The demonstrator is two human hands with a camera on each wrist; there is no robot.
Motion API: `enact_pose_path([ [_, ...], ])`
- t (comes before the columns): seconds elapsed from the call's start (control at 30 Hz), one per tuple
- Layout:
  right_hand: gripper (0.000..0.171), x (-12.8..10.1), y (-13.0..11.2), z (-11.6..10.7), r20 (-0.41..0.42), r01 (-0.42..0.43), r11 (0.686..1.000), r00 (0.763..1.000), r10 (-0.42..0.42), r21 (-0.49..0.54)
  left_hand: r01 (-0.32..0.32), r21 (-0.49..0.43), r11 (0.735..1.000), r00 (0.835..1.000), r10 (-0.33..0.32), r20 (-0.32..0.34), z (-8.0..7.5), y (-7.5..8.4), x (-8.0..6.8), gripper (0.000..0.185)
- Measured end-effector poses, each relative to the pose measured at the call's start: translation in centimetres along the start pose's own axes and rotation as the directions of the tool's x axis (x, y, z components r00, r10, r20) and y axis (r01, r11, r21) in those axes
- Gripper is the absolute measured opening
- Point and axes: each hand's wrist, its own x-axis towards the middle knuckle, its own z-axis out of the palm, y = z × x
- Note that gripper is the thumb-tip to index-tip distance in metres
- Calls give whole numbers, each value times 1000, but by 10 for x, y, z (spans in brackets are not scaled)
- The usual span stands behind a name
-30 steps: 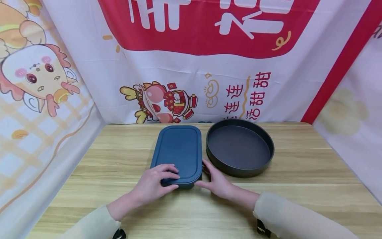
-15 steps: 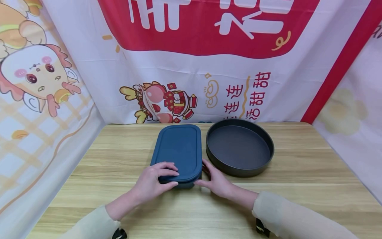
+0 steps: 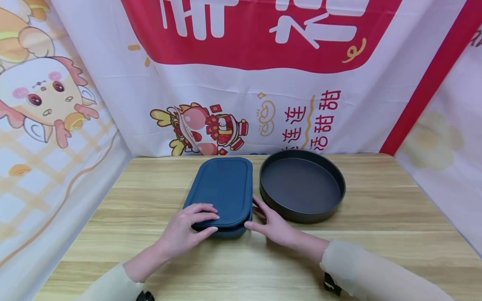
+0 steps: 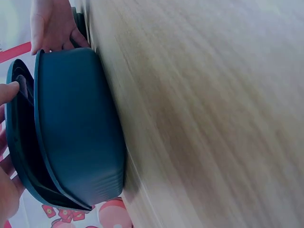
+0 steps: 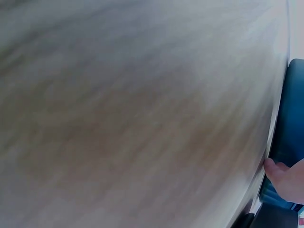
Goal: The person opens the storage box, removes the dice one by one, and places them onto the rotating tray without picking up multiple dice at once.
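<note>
A dark blue rectangular food container (image 3: pixel 229 232) stands on the wooden table, topped by its matching lid (image 3: pixel 226 188). My left hand (image 3: pixel 184 228) pinches the lid at its near left corner, fingers on top and thumb beneath the rim. In the left wrist view a dark gap shows between the lid (image 4: pixel 13 137) and the container (image 4: pixel 76 114); the lid's near end is raised while its far end meets the rim. At the container's near right corner, my right hand (image 3: pixel 276 228) rests with fairly straight fingers and thumb. What lies inside the container is hidden.
Close on the container's right stands a round black pan (image 3: pixel 303 217), with little space between them. The wooden table (image 3: pixel 376 234) ends at a printed cloth (image 3: pixel 211 83) behind it, and cloths hang on both sides.
My left hand has lifted the lid's near end, widening the gap, and shifted slightly left. The container has slid a little left, and the right hand has crept forward along its side.
</note>
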Motion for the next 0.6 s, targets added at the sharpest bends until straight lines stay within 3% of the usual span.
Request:
enact_pose_path([
  [0.3,69,4,-3,6,-49,-43,998,998,45,47,-84,25,996,993,86,-79,-5,0,-1,28],
  [0.6,69,3,-1,5,-72,-44,998,996,48,51,-131,26,991,987,133,-89,-11,-3,1,22],
])
